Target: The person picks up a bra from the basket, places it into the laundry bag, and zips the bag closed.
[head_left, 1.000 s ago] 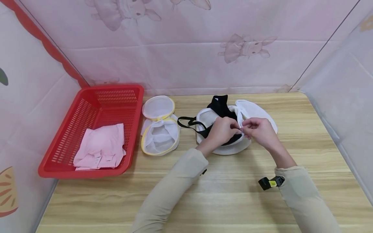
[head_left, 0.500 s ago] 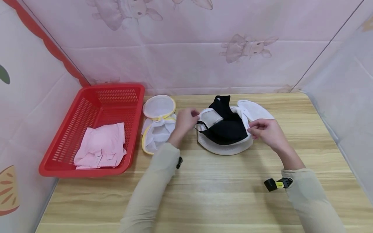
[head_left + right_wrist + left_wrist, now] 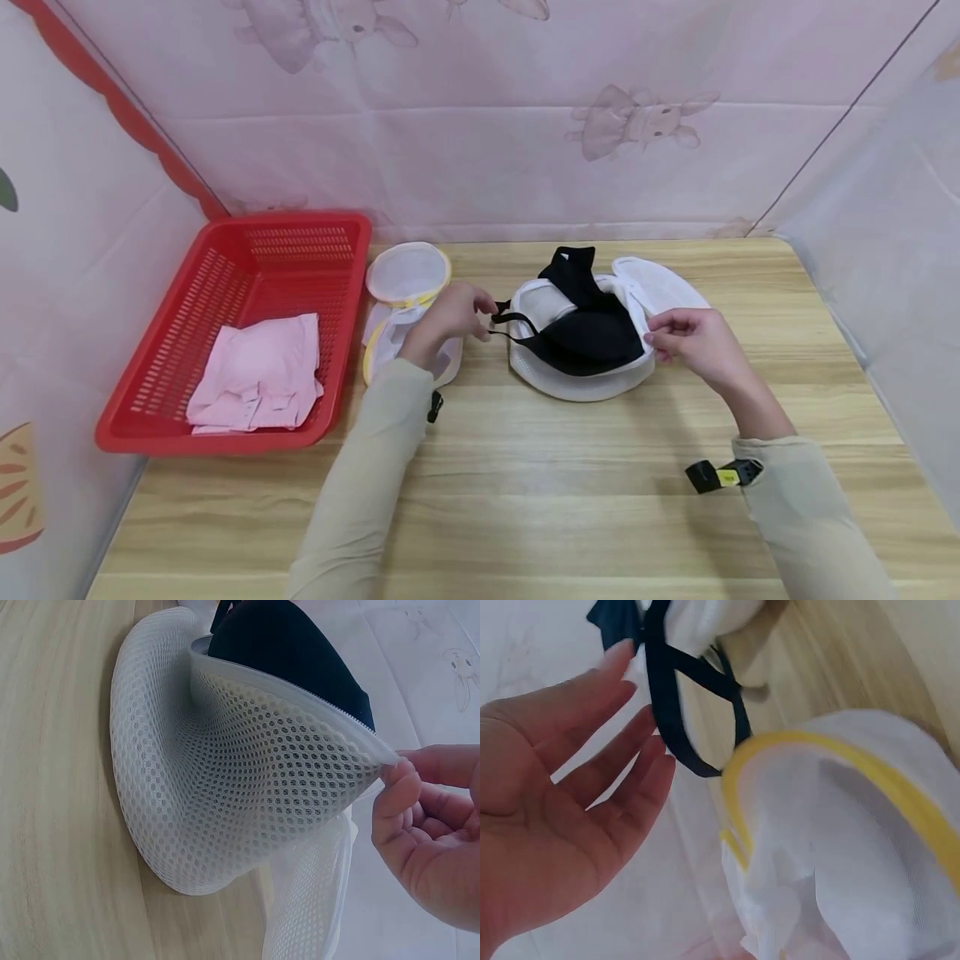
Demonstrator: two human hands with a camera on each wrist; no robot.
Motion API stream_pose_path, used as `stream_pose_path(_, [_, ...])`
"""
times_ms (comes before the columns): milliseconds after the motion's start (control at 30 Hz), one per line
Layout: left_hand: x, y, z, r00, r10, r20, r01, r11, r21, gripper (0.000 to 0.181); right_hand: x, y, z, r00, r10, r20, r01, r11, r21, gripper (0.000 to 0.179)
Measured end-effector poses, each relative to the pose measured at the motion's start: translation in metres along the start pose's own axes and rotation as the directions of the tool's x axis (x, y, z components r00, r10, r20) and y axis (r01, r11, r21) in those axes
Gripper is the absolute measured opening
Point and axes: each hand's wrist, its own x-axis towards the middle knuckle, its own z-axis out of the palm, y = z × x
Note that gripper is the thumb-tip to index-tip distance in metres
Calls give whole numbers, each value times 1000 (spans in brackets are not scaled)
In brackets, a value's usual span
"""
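A black bra [image 3: 592,340] lies partly inside an unzipped white mesh laundry bag [image 3: 581,388], its straps hanging over the bag's left side. The bag's round lid [image 3: 663,283] is folded back to the right. With thumb and finger, my right hand [image 3: 697,346] pinches the zipped rim at the right; the right wrist view shows the mesh [image 3: 255,742] drawn up to those fingertips. My left hand [image 3: 450,321] is left of the bag, fingers loosely extended. In the left wrist view its fingertips are right at a black strap [image 3: 664,712], not curled round it.
Below and beside my left hand stands a second mesh bag with yellow trim [image 3: 408,275], its lid open. Further left, a red plastic basket [image 3: 352,333] holds folded pink garments [image 3: 258,375]. A printed cloth wall [image 3: 480,175] closes off the table's back.
My left hand has left the bag's right rim and moved left to the straps, over the yellow-trimmed bag. My right hand keeps its pinch on the rim, shifted slightly right.
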Motion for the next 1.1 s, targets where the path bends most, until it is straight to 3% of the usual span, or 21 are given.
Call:
stream_pose_path(133, [3,0,3,999,-39,-7,39,994,98,41,0,1,-1,1000,4,17,-5,1000,22,19])
stream_pose_path(300, [11,-2,14,989,-90,-114,93,995,24,35,-1,3,-1,999,5,33,-6,999,39,19])
stream_pose_path(433, [18,-3,25,985,-73,-158,70,997,-26,28,-2,4,0,999,16,42,-17,1000,23,17])
stream_pose_path(600, [24,-2,36,983,-23,-183,27,999,20,24,-4,5,0,999,16,46,-16,1000,12,17])
stream_pose_path(700, [25,-1,38,984,-27,-178,37,998,50,21,-4,5,-1,999,10,45,-11,1000,23,17])
stream_pose_path(867, [22,3,31,974,-77,-213,98,991,90,20,-4,7,-1,999,0,35,-2,999,41,16])
stream_pose_path(1000, [19,8,18,952,-97,-289,132,986,101,20,-5,8,-4,999,-3,32,2,999,42,18])
stream_pose_path(1100, [17,12,9,933,-89,-347,121,990,73,19,-6,9,-6,1000,1,31,-3,999,47,19])
